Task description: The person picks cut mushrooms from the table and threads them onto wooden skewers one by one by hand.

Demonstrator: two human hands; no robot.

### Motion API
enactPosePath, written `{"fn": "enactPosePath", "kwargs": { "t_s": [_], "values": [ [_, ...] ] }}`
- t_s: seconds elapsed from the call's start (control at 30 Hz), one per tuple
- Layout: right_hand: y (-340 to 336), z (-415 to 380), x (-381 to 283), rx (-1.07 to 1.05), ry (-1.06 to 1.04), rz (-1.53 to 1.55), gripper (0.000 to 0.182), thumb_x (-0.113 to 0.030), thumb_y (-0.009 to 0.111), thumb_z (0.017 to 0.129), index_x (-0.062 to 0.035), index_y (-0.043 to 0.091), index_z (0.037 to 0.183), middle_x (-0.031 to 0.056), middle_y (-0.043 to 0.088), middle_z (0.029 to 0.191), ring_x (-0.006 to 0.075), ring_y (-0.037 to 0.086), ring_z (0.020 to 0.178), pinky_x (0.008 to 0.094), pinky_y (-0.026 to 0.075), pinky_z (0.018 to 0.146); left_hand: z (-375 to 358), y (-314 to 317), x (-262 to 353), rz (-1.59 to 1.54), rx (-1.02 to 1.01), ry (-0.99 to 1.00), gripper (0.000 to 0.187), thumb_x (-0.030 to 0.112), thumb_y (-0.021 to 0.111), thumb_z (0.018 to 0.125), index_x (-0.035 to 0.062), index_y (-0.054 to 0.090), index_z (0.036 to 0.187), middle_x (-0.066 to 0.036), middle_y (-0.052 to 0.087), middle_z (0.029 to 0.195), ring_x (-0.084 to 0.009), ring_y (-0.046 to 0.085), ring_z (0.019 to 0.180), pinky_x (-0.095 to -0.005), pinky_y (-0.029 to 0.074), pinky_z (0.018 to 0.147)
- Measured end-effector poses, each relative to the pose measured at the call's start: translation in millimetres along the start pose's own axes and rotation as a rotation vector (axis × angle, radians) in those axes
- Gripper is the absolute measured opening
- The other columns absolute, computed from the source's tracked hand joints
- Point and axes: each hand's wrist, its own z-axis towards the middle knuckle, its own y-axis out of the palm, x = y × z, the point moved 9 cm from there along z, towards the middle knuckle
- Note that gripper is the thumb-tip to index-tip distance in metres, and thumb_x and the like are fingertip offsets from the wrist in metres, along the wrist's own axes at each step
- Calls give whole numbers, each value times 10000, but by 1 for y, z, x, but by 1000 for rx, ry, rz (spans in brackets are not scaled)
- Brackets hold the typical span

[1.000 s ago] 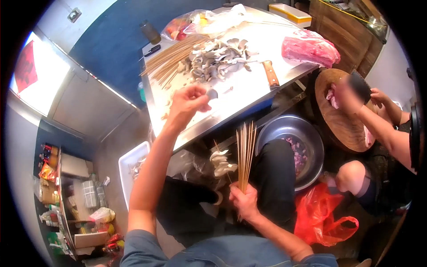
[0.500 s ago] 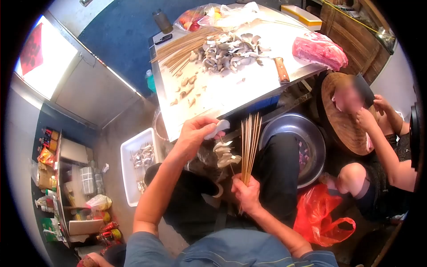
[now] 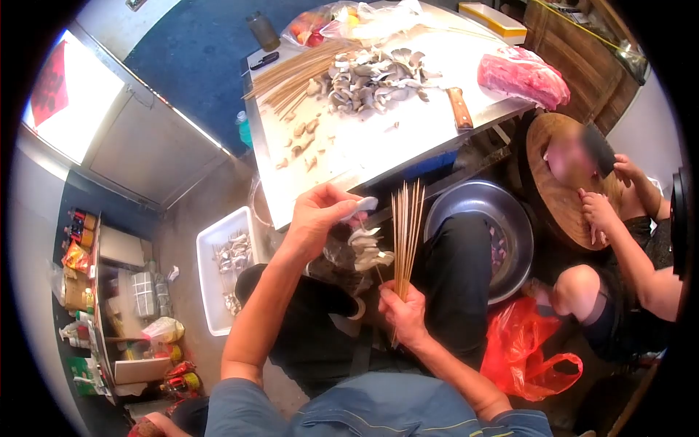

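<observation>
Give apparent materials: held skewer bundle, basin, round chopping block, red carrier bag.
Skewer bundle: likely bamboo, maybe other wood, seemingly unvarnished; thin, straight tan sticks.
Basin: probably stainless steel, smooth; grey sheen, bright rim.
Round chopping block: wood, seemingly bare; brown, streaky face.
Red carrier bag: thin glossy plastic; translucent, crinkled folds and shine.

The opening at left glares white; the table looks overexposed, with shadow beneath its near edge. Strong fisheye curvature, black corners.
</observation>
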Motion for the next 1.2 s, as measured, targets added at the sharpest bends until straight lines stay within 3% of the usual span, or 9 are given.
{"fn": "enactPosePath", "kwargs": {
  "t_s": [0.27,0.43,0.53,0.73,0.8,0.83,0.93,1.1,1.2],
  "values": [
    [-2,0,0,17,4,-37,112,-108,593,890,-34,583,973,26,558,652,42,385,455,180,279,410,-17,10,-15,160,23,-65,139,57,726,771,1,606,730,-141,676,889,-134,607,758,-262,497,692],
    [-5,-1,4,48,67,-53,116,-112,597,881,-27,586,959,27,561,651,49,403,471,185,287,418,-22,11,-19,191,-16,-131,118,71,722,774,-3,631,768,-106,675,883,-117,595,766,-251,488,705],
    [-1,4,-1,41,55,6,110,-115,597,882,-27,588,947,29,562,648,51,415,480,185,294,423,-5,4,12,412,41,-28,136,73,684,835,-6,677,945,-55,679,886,-94,598,772,-231,481,695],
    [-2,3,0,54,78,-14,113,-118,597,884,-20,585,940,34,567,644,56,416,472,192,299,418,93,-24,82,811,273,393,125,47,613,833,0,673,931,-58,672,808,-95,602,730,-231,479,646],
    [-3,3,4,41,97,-8,114,-117,596,885,-18,584,939,36,569,643,56,411,465,195,294,410,124,-26,101,921,367,620,186,22,568,779,5,670,933,-117,668,850,-160,627,702,-274,491,655],
    [-4,4,5,42,86,-4,116,-116,594,885,-18,581,945,38,568,643,55,404,457,197,289,404,138,-21,108,1016,349,660,237,-9,545,752,24,669,951,-125,654,931,-232,645,763,-326,507,694],
    [-7,7,10,58,101,-14,117,-111,595,884,-19,579,955,41,568,648,54,397,450,195,286,402,175,-10,113,1199,247,830,267,-20,549,737,60,676,958,-116,636,979,-294,633,835,-366,504,745],
    [-7,5,7,58,125,-41,141,-163,609,881,-23,611,902,16,583,652,60,482,536,209,374,492,205,-11,107,1392,147,717,288,-13,574,718,87,677,968,-105,630,1000,-318,614,881,-380,492,775],
    [-9,5,8,54,126,-41,141,-164,608,883,-25,610,905,15,582,650,61,481,533,212,375,489,195,-11,111,1402,125,740,272,-6,600,735,32,664,997,-107,650,915,-216,636,753,-310,487,672]
  ]
}}
